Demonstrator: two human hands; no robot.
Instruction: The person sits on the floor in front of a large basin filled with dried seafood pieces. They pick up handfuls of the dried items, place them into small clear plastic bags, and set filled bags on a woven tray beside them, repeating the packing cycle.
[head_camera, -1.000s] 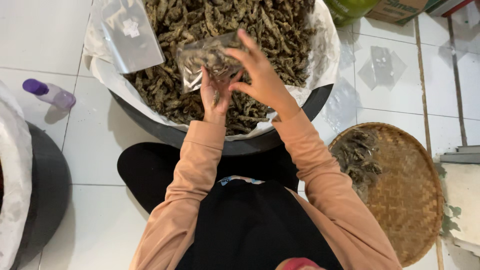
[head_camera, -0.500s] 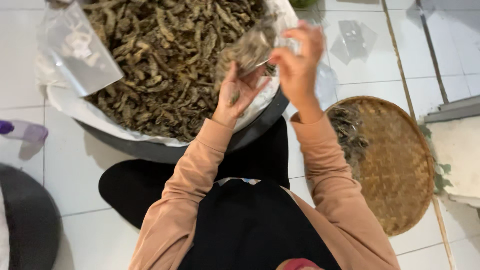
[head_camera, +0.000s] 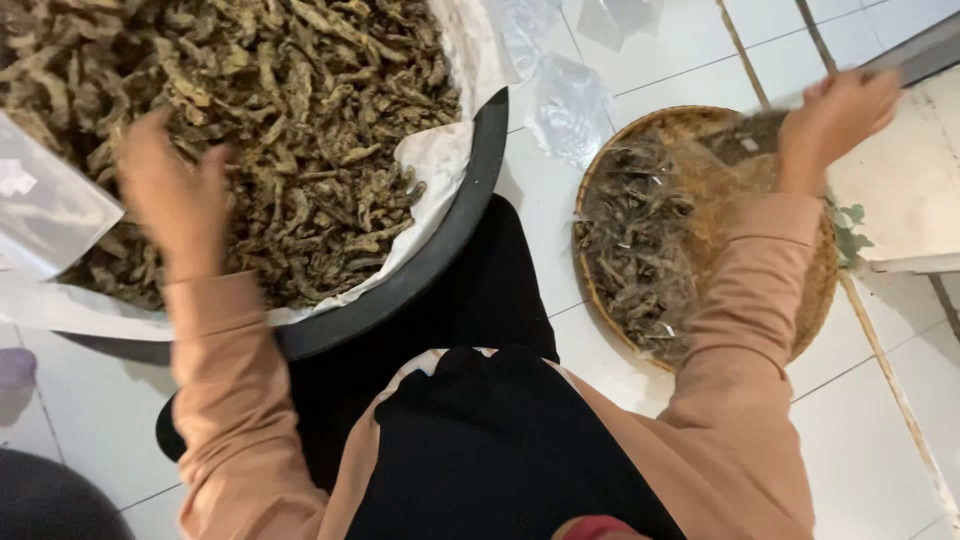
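My left hand (head_camera: 175, 195) hovers, blurred, with fingers apart over a heap of dried brown-green strips (head_camera: 300, 120). The strips fill a black basin (head_camera: 440, 260) lined with white plastic. My right hand (head_camera: 835, 120) is stretched out over the far edge of a round woven tray (head_camera: 800, 310). A dark blurred shape, seemingly the filled clear packet (head_camera: 745, 128), is right beside its fingers. Motion blur hides whether the hand still grips it. Several filled packets (head_camera: 635, 250) lie on the tray.
A stack of empty clear bags (head_camera: 40, 205) rests on the basin's left side. More clear bags (head_camera: 570, 100) lie on the white tiled floor (head_camera: 880, 450). A white slab (head_camera: 900, 190) sits at right, a purple object (head_camera: 15, 365) and a dark basin (head_camera: 50, 500) at left.
Both hands held the filled packet together over the basin. Now my right hand has swung right over the woven tray, and my left hand has moved left over the dried strips.
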